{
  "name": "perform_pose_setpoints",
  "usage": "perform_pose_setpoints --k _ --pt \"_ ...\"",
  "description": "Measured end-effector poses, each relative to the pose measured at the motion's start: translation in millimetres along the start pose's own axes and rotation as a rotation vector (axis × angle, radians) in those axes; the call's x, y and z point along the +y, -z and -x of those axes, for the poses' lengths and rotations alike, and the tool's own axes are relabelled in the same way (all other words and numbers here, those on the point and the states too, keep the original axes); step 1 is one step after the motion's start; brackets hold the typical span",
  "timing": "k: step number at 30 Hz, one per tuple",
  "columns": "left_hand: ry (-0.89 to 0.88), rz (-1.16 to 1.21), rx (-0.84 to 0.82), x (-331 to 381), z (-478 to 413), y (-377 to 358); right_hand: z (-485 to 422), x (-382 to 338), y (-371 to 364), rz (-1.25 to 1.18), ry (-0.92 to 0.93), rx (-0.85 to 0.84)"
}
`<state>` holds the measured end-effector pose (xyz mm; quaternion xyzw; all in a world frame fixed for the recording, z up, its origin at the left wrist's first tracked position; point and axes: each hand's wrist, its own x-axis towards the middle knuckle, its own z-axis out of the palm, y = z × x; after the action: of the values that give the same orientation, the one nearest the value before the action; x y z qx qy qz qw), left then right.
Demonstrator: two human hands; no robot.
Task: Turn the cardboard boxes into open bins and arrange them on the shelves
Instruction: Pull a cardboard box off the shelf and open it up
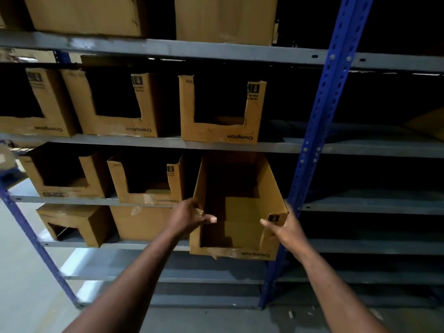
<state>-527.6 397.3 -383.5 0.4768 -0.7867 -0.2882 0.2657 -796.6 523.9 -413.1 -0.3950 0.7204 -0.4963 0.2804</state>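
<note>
**Item in hand.** One cut bin (242,219) is held tilted just left of the blue upright (322,131), its open front towards the camera and its rear end pointed into the second shelf level (72,199). Whether the rear already rests on that shelf cannot be told.

**Hands.** The left hand (189,217) grips the bin's left wall, thumb hooked over the front edge. The right hand (286,227) grips the right wall near its front corner, thumb likewise inside.

**Work done.** Left of the upright, a row of three cut bins (120,127) stands on the level above. Two more cut bins (117,181) stand on the same level as the held one, further left of the upright. One level down sit a box with a small cutout (79,222) and a plain-faced box (141,222).

**Work left, as judged.** The held bin is not yet seated; it appears meant for the gap next to the upright. The closed boxes (225,20) on the top level look uncut. Grey shelf boards (374,203) right of the upright carry no bins in view.
</note>
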Motion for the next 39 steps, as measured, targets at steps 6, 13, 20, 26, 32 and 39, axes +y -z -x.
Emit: perform_pose_setpoints --k 6,13,20,26,32,39 --pt "-0.109 0.2 -0.243 -17 -29 8 -49 13 -3 -0.022 0.032 0.07" --pt "-0.147 0.015 0.123 -30 -61 -21 -86 20 -22 -0.008 -0.069 0.112" --pt "-0.166 -0.075 0.135 -46 -112 -20 -136 25 -44 0.073 -0.05 0.193" --pt "-0.209 -0.101 0.147 -56 -151 -19 -169 11 -56 0.022 -0.1 0.19" --pt "-0.182 -0.117 0.149 -63 -188 -20 -198 5 -67 0.037 -0.082 0.215" --pt "-0.156 -0.105 0.171 -68 -214 -26 -229 8 -75 0.082 -0.092 0.229"
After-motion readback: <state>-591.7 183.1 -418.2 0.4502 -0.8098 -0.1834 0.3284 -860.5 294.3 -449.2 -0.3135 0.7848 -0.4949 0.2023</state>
